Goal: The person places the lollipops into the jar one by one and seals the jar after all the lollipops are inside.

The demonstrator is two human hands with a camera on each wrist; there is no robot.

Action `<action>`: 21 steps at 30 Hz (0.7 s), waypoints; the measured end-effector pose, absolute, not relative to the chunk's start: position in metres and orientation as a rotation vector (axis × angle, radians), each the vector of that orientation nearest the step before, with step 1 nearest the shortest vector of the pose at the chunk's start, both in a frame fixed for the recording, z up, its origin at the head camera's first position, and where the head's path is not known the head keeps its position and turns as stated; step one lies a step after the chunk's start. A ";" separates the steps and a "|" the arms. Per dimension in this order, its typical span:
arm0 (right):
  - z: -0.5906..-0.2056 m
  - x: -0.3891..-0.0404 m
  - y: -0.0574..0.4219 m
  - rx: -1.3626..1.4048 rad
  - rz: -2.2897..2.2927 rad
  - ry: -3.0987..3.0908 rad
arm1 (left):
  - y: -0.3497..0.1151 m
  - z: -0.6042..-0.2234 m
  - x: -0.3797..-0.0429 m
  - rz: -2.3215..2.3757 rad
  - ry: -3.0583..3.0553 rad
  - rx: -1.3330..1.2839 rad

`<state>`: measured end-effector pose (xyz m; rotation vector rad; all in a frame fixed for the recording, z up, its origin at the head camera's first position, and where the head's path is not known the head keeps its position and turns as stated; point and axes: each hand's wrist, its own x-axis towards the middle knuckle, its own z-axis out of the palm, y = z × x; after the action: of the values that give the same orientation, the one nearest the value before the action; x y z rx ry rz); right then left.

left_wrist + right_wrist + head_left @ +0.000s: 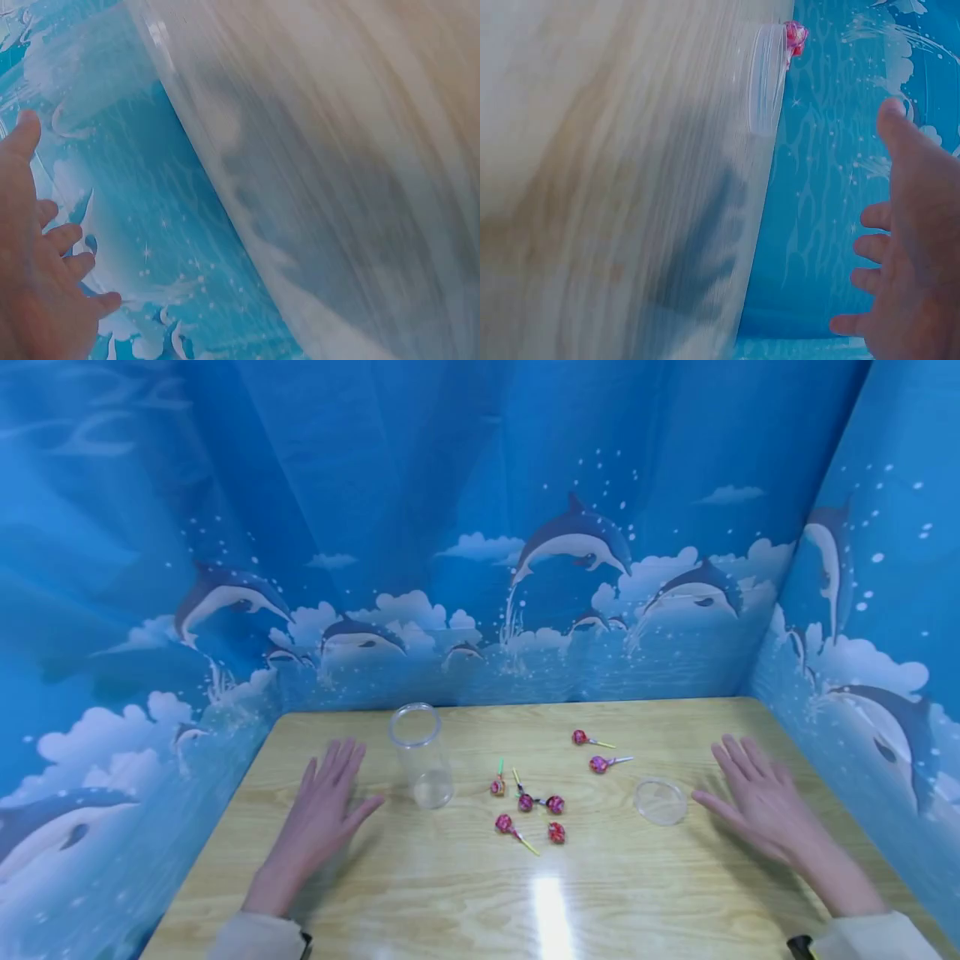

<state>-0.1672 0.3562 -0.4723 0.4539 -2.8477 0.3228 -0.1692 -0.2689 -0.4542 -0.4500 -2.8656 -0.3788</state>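
My left hand (pixel 322 814) hovers over the table's left side with fingers straight and thumb spread, holding nothing. Nearest to it, on its right, stands a clear plastic jar (pixel 422 760), upright and without a lid. On the right, my right hand (pixel 768 806) is also held above the table with straight fingers. A round clear lid (pixel 661 802) lies flat just left of its thumb. Between the hands several wrapped lollipops are scattered, among them a red one (pixel 580 737), a purple one (pixel 598 765) and one with a yellow stick (pixel 504 824). Both wrist views show the palms bare.
The wooden table (pixel 420 893) meets a blue dolphin-print curtain (pixel 480 527) at its back, and the same print runs along both sides. A bright light reflection (pixel 551 914) falls on the front of the tabletop.
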 end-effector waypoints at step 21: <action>-0.477 -0.205 0.305 0.644 0.417 -2.760 | -0.213 -0.463 -0.198 -1.223 -2.577 -0.402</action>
<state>-0.2052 0.3046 -0.4775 0.6443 -2.7596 0.4173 -0.1978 -0.2128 -0.4633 -0.4020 -2.5771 -1.2232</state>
